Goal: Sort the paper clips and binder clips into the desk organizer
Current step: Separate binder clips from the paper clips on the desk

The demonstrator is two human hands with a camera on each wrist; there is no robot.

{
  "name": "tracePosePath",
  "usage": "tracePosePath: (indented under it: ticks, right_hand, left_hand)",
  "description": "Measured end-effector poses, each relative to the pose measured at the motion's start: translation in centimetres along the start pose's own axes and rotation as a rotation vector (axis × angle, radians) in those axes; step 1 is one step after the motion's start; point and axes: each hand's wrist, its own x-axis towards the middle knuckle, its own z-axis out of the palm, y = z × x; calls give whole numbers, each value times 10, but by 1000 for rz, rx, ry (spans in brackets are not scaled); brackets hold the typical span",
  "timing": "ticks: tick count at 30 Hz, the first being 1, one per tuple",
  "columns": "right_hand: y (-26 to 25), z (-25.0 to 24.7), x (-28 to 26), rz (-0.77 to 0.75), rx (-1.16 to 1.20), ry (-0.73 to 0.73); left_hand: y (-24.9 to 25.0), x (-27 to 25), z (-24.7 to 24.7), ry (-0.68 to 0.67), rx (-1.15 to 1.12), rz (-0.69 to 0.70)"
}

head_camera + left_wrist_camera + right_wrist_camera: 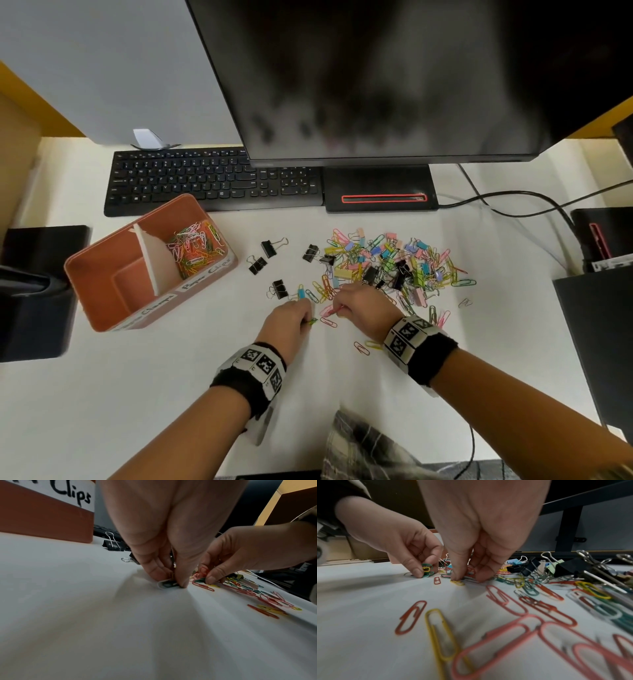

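both hands pinch paper clips off the surface, left hand [291, 317] green ones [427, 568], right hand [359, 305] red ones [204, 570]; snagged neighbours could drag toward the organizer [102, 274] at 10 o'clock and scatter.

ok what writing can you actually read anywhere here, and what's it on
"Paper Clips", handwritten on the white label on the desk organizer, by the compartment holding paper clips; its end reads "Clips" in the left wrist view.
Second label, by the other compartment: ends in "Clips", first word unreadable.
Keyboard: key letters too small to read reliably.
Wristband markers: patterns, no text.
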Motion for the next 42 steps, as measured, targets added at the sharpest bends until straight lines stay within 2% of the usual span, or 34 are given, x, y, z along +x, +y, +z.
tracePosePath:
  ticks: [5,9,12,15,19,22,24,26,28,31,33,34,36,38,42]
  right_hand:
    - [2,2,-2,20,-6,22]
    - [-1,1,-4,-8,28,9]
    - [-15,-14,-4,-35,111,86]
    - [-49,-38,6,-134,152,175]
    - [-118,-67,45,-220,238,287]
    - [-161,-74,93,-194,239,310]
    - [-180,-71,122,-136,204,266]
    - [-191,-70,134,-88,241,206]
    - [-190,-72,126,-106,336,205]
    - [-161,-76,92,-180,369,345]
    - [-125,-72,66,-101,307,336]
    - [-106,-66,52,-19,282,275]
    - [-69,-50,28,124,287,161]
    - [-46,-34,14,192,261,115]
    - [-32,-9,13,250,109,63]
  left_hand:
    - [1,3,-2,-60,75,52]
    - [-5,1,-4,-24,0,35]
    - [-8,-6,-18,76,-147,-7]
    - [-4,-19,-57,195,-297,-53]
    - [-11,-30,-130,461,-391,-100]
    - [-32,-25,-169,621,-376,-227]
    - [-50,-18,-181,663,-390,-334]
    - [-59,-13,-185,618,-397,-389]
    - [-58,-15,-183,568,-212,-360]
    - [-39,-25,-166,565,-141,-124]
    - [-29,-32,-139,466,-148,-31]
    - [-28,-34,-123,391,-156,-25]
    - [-31,-30,-90,259,-171,-49]
    - [-38,-21,-61,186,-145,-113]
    - [-45,-3,-29,179,-80,-221]
